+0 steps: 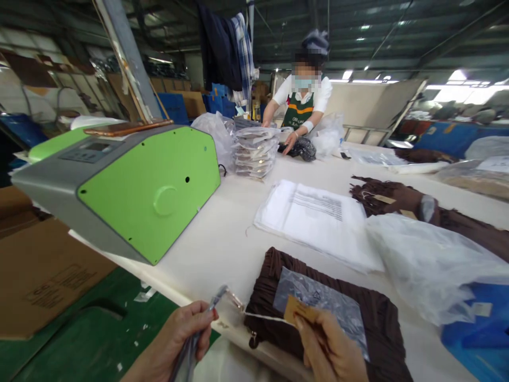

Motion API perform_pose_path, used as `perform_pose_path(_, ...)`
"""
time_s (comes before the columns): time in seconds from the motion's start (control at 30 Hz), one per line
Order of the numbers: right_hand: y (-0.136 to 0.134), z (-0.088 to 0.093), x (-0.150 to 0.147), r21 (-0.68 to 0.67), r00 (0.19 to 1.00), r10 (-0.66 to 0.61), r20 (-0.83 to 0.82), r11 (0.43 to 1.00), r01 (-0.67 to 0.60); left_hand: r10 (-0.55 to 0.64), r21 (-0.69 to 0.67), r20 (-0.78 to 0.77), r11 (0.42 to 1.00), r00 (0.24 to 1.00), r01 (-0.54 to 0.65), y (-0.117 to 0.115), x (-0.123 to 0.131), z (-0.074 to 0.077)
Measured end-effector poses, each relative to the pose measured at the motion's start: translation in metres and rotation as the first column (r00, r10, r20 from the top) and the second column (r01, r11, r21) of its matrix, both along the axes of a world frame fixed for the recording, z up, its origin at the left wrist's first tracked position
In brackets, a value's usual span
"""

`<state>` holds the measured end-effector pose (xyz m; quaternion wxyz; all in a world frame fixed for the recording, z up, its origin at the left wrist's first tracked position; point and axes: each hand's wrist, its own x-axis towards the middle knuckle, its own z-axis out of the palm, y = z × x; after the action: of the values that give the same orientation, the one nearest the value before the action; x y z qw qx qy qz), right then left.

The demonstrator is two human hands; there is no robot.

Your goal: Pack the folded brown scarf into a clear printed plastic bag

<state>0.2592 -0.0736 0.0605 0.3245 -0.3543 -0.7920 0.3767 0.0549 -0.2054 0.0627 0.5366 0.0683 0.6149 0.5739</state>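
Observation:
My left hand (181, 339) is closed around a slim clear tool (217, 298), its tip pointing right toward a thin white string (264, 317). My right hand (332, 347) pinches a small brown paper tag (300, 310) that the string runs to. Under the tag lies a folded brown ribbed garment (377, 329) with a small clear plastic packet (318, 300) on top, at the near edge of the white table (222, 239).
A green and grey machine (131, 185) stands at the left. A stack of printed plastic bags (314, 217), loose clear bags (429, 260) and more brown garments (397, 196) lie to the right. Across the table a person (302, 101) handles a dark item beside stacked packed bags (254, 151).

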Motion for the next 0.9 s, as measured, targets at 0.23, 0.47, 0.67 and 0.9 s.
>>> perform_pose_path(0.23, 0.027, -0.025, 0.002, 0.442, 0.915, -0.31, 0.259, 0.88, 0.173, 0.006, -0.023, 0.001, 1.0, 1.0, -0.006, -0.004, 0.004, -0.005)
perform_pose_path(0.47, 0.026, -0.023, 0.0, 0.686, 0.865, -0.348, 0.361, 0.728, 0.006, -0.028, -0.058, -0.048, 0.998, 0.998, 0.025, -0.008, 0.006, 0.017)
perform_pose_path(0.67, 0.024, -0.023, 0.001, 0.636, 0.904, -0.276, 0.327, 0.772, 0.006, -0.126, 0.06, -0.04, 0.99, 0.991, 0.129, 0.026, 0.03, 0.05)
perform_pose_path(0.9, 0.039, -0.044, 0.02, 0.2, 0.988, -0.068, 0.142, 0.979, 0.038, -0.162, 0.159, 0.123, 0.977, 0.979, 0.142, 0.087, 0.079, 0.032)
